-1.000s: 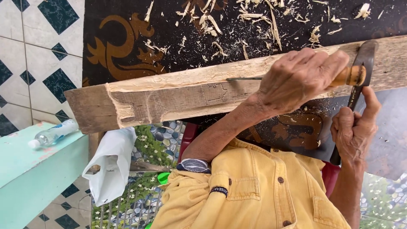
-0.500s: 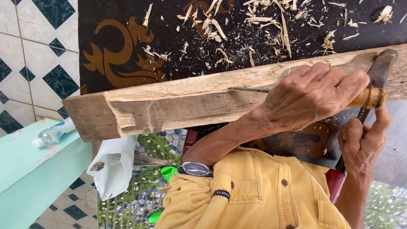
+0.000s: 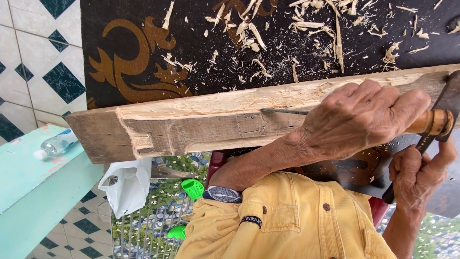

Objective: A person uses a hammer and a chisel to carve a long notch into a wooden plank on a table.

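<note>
**A:** ok so what's going on with the hands here?

**B:** the picture's upside down, which makes sides tricky. Going by the arms, the left hand (image 3: 364,117) lies over the wooden plank (image 3: 230,122), fingers wrapped round the pale wooden handle (image 3: 429,122) of a chisel-type tool. The right hand (image 3: 419,175) is lower at the frame's right edge, fingers curled on a dark flat blade (image 3: 448,103) by the handle's end.

**A:** and the plank?

**B:** runs across the whole view over a black mat with a gold swirl (image 3: 129,62), shavings (image 3: 297,29) scattered all over it. One face is freshly cut and pale, with a notch near the end.

**A:** other stuff?

**B:** plastic bottle (image 3: 55,144) on a turquoise bench (image 3: 33,192), white plastic bag (image 3: 125,184) hanging beside it, yellow shirt (image 3: 287,225).
</note>
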